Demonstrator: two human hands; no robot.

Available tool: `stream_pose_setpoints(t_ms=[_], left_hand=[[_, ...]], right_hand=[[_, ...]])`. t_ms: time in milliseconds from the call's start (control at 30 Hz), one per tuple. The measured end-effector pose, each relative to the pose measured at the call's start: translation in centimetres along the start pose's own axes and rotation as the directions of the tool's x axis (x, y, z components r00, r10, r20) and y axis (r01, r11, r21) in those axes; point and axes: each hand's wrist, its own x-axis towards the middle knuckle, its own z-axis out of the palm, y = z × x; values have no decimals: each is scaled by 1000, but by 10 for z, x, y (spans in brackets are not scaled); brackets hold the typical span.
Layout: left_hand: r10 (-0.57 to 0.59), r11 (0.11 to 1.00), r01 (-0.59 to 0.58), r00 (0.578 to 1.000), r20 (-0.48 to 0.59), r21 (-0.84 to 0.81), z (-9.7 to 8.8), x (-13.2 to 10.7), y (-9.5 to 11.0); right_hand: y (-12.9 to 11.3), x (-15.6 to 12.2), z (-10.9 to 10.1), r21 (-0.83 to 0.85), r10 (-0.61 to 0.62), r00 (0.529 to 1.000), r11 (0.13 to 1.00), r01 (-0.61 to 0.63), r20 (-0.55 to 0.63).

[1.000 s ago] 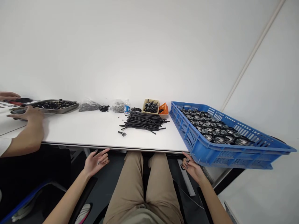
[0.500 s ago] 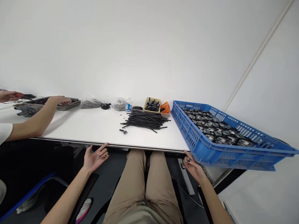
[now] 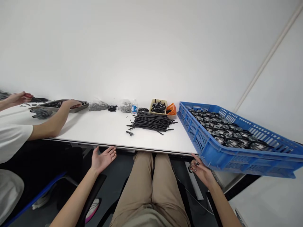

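My left hand (image 3: 102,159) hangs palm up, fingers spread and empty, just below the front edge of the white table (image 3: 101,129). My right hand (image 3: 201,170) sits lower right, fingers loosely curled with nothing in them, near the front corner of a blue crate (image 3: 213,154) full of black and silver round parts. A pile of black rods (image 3: 151,122) lies on the table ahead of me, with one small dark part (image 3: 130,133) in front of it.
A tan tub of black parts (image 3: 158,107), an orange basket (image 3: 171,109), a small bottle (image 3: 134,108) and bags of small parts (image 3: 98,106) line the back. At left, another person's hand (image 3: 71,103) reaches into a metal tray (image 3: 78,108). The crate overhangs the table's right end.
My left hand has opened flatter and shifted slightly right under the table edge. The other person's arm moved from the table to the metal tray. The view drifted left.
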Motion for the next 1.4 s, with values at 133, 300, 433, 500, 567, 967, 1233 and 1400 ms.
stream_pose_setpoints(t_ms=[133,300,433,500,567,967,1233,1400], left_hand=[[-1,1000,1,1000,-5,-14,0,1,-1],[16,999,-14,998,60,-30,3,0,-1],[0,999,6,989,145,-36,7,-4,-1],[-7,999,13,987,161,-37,8,-5,-1],[-6,999,12,987,163,-36,8,-5,-2],[46,995,-51,997,61,82,10,-2,-2],[347,642,-295,935,74,708,-10,20,-6],[268,359,-276,946,185,892,-17,24,-23]], right_hand=[[0,1,-1,14,5,1000,1000,-5,-6],[-1,1,-1,-23,-5,1000,1000,5,-24],[0,1,-3,-32,-6,999,999,5,-34],[0,1,-4,-33,-3,999,999,2,-33],[0,2,-4,-32,-4,999,999,3,-33],[1,2,1,-260,-169,982,955,141,-89],[9,3,1,-745,-369,928,634,206,-58],[11,7,8,-876,-353,933,426,226,69]])
